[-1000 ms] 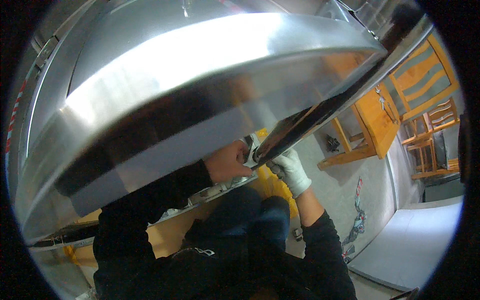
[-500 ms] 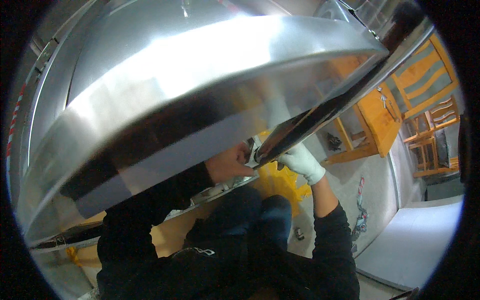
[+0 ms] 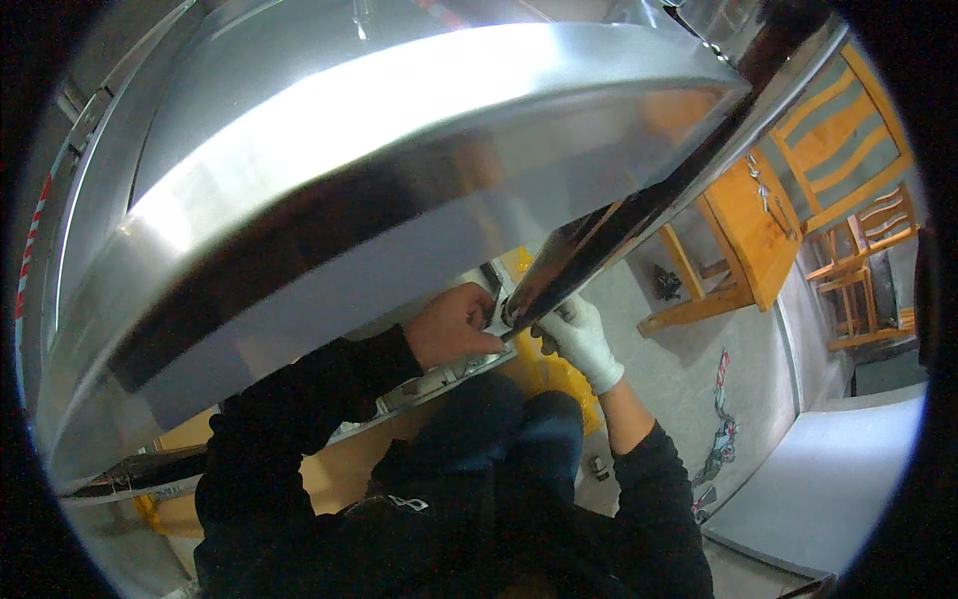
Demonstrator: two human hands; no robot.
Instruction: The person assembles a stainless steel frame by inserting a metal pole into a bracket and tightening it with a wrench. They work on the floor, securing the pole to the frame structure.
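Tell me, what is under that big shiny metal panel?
Under the metal panel, the bare left hand and white-gloved right hand meet at its dark lower edge. What the fingers grip is covered.

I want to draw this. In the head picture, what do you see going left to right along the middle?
Big shiny metal panel → bare left hand → white-gloved right hand → orange wooden table → orange wooden chairs.

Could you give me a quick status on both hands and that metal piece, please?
Left hand bare, gripping under the dark strip's lower end. Right hand, white glove, touching the same end. Big shiny metal panel overhead hides the fingertips.
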